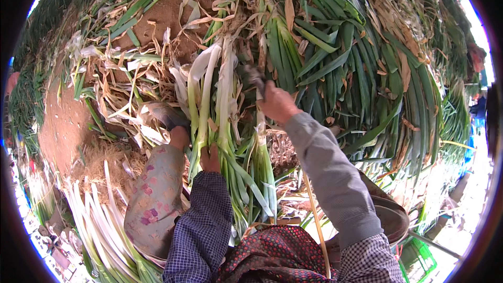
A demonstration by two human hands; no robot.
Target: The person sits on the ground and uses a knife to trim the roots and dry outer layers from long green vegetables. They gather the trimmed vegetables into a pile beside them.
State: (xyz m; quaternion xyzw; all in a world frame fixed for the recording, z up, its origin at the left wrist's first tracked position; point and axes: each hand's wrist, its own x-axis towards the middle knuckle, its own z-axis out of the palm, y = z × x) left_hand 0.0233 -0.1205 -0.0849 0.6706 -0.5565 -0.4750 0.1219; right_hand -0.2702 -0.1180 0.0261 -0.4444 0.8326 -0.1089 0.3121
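Note:
My left hand (210, 159) grips several long Welsh onions (224, 98) by the green part just above their white shanks. Their root ends point away from me, and loose dry skins hang beside them. Some of my left fingers are hidden by the leaves. To the right of the stalks, my right hand (279, 104) is closed around a dark tool (257, 78). Motion blur hides its shape; it may be a small knife. Below my right hand lie more onion stalks (262, 157) with green leaves.
A heap of green onions (361, 67) spreads at the right. Whitish onions with roots (94, 220) lie at the lower left beside my floral trouser leg (153, 200). Dry peelings (122, 90) cover bare soil (63, 122). A green crate (420, 259) stands at the lower right.

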